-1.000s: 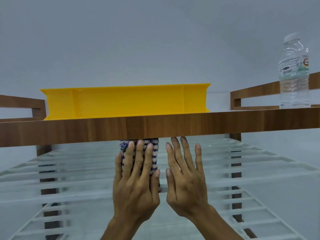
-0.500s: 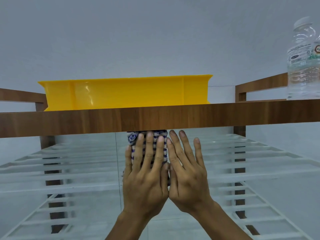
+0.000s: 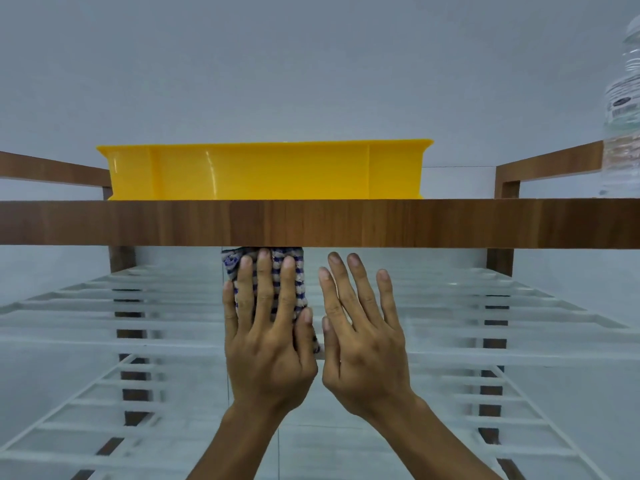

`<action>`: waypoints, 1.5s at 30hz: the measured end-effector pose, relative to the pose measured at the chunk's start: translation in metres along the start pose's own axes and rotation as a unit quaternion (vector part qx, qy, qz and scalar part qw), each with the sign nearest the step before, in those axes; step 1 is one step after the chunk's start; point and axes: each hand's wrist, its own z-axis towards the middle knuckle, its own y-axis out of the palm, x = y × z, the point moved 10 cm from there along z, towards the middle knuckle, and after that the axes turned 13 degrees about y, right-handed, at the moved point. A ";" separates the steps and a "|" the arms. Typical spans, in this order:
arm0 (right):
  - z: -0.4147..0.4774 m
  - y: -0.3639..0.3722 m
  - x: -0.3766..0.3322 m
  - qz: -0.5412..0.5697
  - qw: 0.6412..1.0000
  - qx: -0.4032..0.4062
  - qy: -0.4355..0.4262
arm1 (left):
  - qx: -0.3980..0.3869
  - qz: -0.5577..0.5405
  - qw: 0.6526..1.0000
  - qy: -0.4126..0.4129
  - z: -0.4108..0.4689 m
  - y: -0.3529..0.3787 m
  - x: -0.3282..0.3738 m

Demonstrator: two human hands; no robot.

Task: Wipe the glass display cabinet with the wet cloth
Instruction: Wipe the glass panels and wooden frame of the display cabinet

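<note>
The glass display cabinet (image 3: 450, 223) fills the frame, its wooden top board running across the middle and its front pane (image 3: 104, 358) below; behind the glass lie white slatted shelves (image 3: 485, 313); a yellow tray (image 3: 266, 174) sits on the top board, centre frame. The left hand (image 3: 266, 341), lower centre, presses the striped cloth (image 3: 300, 285) flat against the pane, its grip spread with straight fingers over the fabric; the right hand (image 3: 363, 348) lies just beside it on bare glass, its grip likewise spread and holding nothing. The cloth sits high on the pane, right under the board; I judge the wiping to be mid-course, with the lower glass and both sides probably left to do, though no streaks show which parts are done. The cloth's top edge is hidden by the board; whether it is wet cannot be told; a water bottle (image 3: 623, 116) at the right edge is cut off and blurred.
</note>
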 end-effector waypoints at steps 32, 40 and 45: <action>-0.024 -0.108 0.205 -0.073 0.997 0.012 0.033 | -0.032 -0.038 0.994 0.101 0.051 0.050 0.209; -0.029 -0.142 0.263 -0.086 0.996 0.014 0.020 | -0.030 -0.040 0.995 0.087 0.066 0.067 0.274; -0.038 -0.195 0.319 -0.130 0.984 0.082 0.092 | -0.019 -0.032 0.994 0.098 0.071 0.080 0.303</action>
